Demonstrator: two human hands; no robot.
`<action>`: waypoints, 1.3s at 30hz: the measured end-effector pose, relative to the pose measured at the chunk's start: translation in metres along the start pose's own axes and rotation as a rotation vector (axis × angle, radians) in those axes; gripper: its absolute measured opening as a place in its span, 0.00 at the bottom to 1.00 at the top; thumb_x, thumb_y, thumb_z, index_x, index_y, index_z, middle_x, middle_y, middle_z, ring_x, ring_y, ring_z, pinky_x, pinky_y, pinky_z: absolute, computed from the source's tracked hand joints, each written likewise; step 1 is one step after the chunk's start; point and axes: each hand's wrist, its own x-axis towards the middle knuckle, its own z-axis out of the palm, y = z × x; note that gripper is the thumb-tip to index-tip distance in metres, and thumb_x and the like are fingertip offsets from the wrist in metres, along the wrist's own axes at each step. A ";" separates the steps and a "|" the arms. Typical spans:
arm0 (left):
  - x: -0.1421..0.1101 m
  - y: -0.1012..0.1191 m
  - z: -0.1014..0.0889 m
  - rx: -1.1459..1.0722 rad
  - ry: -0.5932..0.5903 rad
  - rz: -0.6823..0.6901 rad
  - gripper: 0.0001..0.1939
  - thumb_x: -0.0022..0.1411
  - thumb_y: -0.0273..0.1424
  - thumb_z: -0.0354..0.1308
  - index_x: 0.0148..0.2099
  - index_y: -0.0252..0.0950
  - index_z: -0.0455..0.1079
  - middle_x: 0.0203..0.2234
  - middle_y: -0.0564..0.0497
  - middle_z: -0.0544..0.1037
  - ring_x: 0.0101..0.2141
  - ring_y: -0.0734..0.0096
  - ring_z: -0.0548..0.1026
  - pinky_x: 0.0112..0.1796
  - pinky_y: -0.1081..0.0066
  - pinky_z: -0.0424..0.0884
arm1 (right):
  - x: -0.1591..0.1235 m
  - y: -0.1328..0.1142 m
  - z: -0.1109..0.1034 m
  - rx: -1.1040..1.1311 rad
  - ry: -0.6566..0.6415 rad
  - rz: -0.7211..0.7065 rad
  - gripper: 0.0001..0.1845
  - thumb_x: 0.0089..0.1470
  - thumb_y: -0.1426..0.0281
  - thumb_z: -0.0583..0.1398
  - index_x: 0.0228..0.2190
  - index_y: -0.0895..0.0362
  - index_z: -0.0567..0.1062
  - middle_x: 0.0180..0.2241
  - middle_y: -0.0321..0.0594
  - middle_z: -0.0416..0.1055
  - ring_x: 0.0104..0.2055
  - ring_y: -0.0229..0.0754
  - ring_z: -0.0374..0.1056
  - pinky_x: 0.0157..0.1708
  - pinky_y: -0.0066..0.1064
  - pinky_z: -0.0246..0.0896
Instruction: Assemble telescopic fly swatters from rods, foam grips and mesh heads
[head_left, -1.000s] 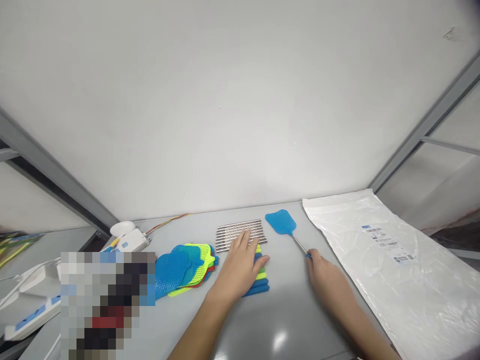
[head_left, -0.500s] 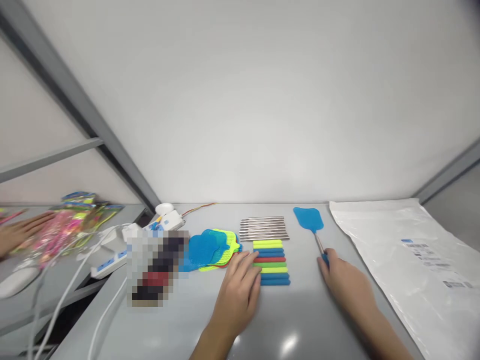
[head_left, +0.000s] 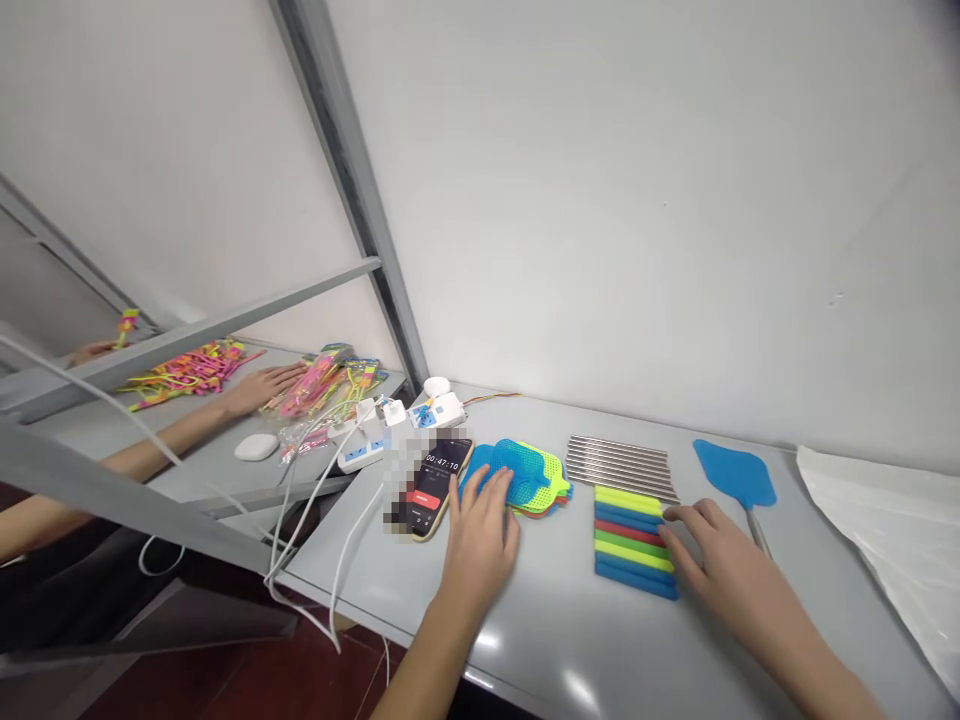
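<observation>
One blue swatter (head_left: 736, 474) on the worktop (head_left: 559, 600) looks together from here, lower end hidden behind the right hand (head_left: 721, 562), which rests loosely by the coloured handles (head_left: 631, 541). Rest's in bits: stacked heads (head_left: 525, 472) under the left hand (head_left: 480, 530), fingers spread, bare rods (head_left: 617, 464) alongside. Nothing clutched.

Workshop, grey worktables (head_left: 555, 590) with framing (head_left: 300, 292), sorted metal rods (head_left: 619, 468), coloured tubes (head_left: 628, 543); co-worker's arm (head_left: 187, 430) at neighbouring bench (head_left: 82, 425)

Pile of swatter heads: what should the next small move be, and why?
Probably draw one blue head off the pile with the left hand, since it lies partly over the pile and the right hand is at the coloured tubes.
</observation>
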 end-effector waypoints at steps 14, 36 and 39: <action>-0.004 0.000 -0.003 -0.143 0.083 0.059 0.15 0.61 0.21 0.47 0.48 0.39 0.67 0.47 0.48 0.75 0.50 0.56 0.66 0.58 0.47 0.51 | 0.173 -0.014 0.007 0.004 -0.223 -0.268 0.15 0.60 0.64 0.53 0.36 0.56 0.77 0.39 0.45 0.71 0.40 0.43 0.67 0.35 0.28 0.57; -0.019 0.080 0.022 -0.198 -0.341 0.215 0.08 0.62 0.26 0.53 0.43 0.41 0.67 0.46 0.49 0.69 0.44 0.59 0.65 0.40 0.61 0.64 | 0.067 -0.027 -0.041 0.196 0.273 -0.206 0.09 0.64 0.65 0.48 0.42 0.56 0.63 0.34 0.41 0.69 0.32 0.41 0.66 0.31 0.30 0.57; -0.022 0.079 0.019 -0.215 -0.376 0.187 0.08 0.63 0.25 0.52 0.43 0.41 0.67 0.46 0.49 0.69 0.44 0.59 0.65 0.40 0.61 0.63 | 0.023 -0.024 -0.040 0.391 0.345 -0.190 0.07 0.63 0.65 0.50 0.35 0.53 0.64 0.25 0.34 0.64 0.24 0.37 0.60 0.25 0.28 0.54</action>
